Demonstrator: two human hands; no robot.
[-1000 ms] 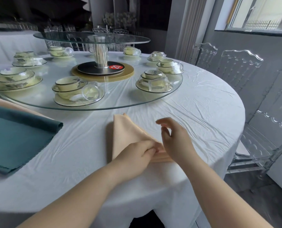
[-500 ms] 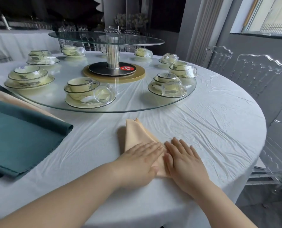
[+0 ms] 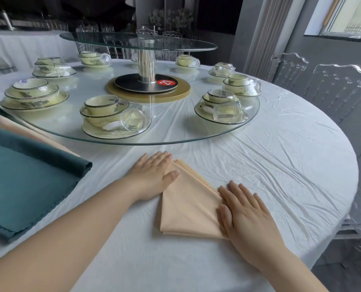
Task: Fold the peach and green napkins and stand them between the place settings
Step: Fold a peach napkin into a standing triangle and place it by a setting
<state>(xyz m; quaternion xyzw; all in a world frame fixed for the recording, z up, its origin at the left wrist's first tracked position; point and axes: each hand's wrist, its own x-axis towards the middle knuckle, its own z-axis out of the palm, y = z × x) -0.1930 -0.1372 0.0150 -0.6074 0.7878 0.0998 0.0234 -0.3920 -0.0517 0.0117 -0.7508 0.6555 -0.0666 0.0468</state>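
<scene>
There is no real grip at this moment: both hands lie flat and open, with the fingers stretched out, and they hold nothing. The left hand (image 3: 152, 175) presses its palm on the far left corner of the peach napkin (image 3: 186, 205), and the right hand (image 3: 245, 216) presses on the near right corner. I think the hands are placed like this to flatten the fold and make the creases sharp, because a napkin that has to stand needs firm edges.

The peach napkin lies on the white tablecloth (image 3: 270, 165) of the round tabletop, close to the person and in front of the glass turntable (image 3: 175, 142). It is folded to a triangle shape with several layers, and the layers show along the near edge and the far right edge. It is flat, not yet standing.

The green napkins (image 3: 23, 186) wait in a pile at the left, well apart from the hands, with more peach cloth (image 3: 17, 127) under them. Probably they are kept there so the working space stays free.

The place settings, for example the nearest bowl set (image 3: 112, 116) and the one to the right (image 3: 221, 108), stand on the turntable, each with a glass lying on its side on the plate. By my judgement the task is at an early step: one napkin is partly folded, and none stands between the settings.
</scene>
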